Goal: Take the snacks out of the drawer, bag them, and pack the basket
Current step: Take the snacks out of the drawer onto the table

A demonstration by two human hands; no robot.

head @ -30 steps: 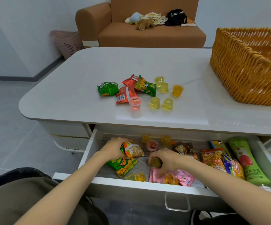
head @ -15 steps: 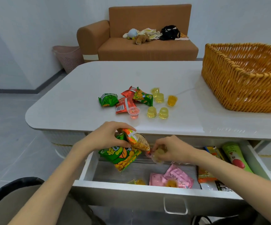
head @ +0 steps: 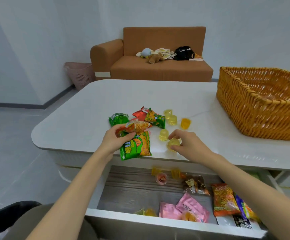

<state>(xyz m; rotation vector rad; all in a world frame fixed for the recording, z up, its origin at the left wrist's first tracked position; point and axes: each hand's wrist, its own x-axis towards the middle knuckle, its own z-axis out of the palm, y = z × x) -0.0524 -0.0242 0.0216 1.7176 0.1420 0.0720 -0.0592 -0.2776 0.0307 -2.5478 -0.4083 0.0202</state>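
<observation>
1. Fingers of the left hand (head: 116, 140) grip a green snack packet (head: 135, 147) and an orange packet (head: 138, 126) over the near edge of the white table (head: 81, 115).
2. Right hand (head: 188, 144) pinches a yellow jelly cup (head: 173, 142) low over the table.
3. Wicker basket (head: 262, 108) stands at the right; a brown sofa (head: 158, 68) is behind.

Far wall: a brown sofa (head: 159, 71) with a high back and one rounded armrest (head: 106, 55), which carries a pale band (head: 102, 73) near its base. On the seat, left to right: a light-blue plush toy (head: 146, 52), a brown plush toy (head: 155, 58) lying just in front of it, a loose spread of pale paper packets (head: 165, 53), and a crumpled black item (head: 184, 52) – what kind cannot be told. Beside the armrest stands a pink perforated bin (head: 79, 74), against the white wall. Foreground: a white desk (head: 140, 94) with rounded corners. Below – grey tiled floor (head: 10, 135), edged by a dark skirting strip (head: 28, 105).
</observation>
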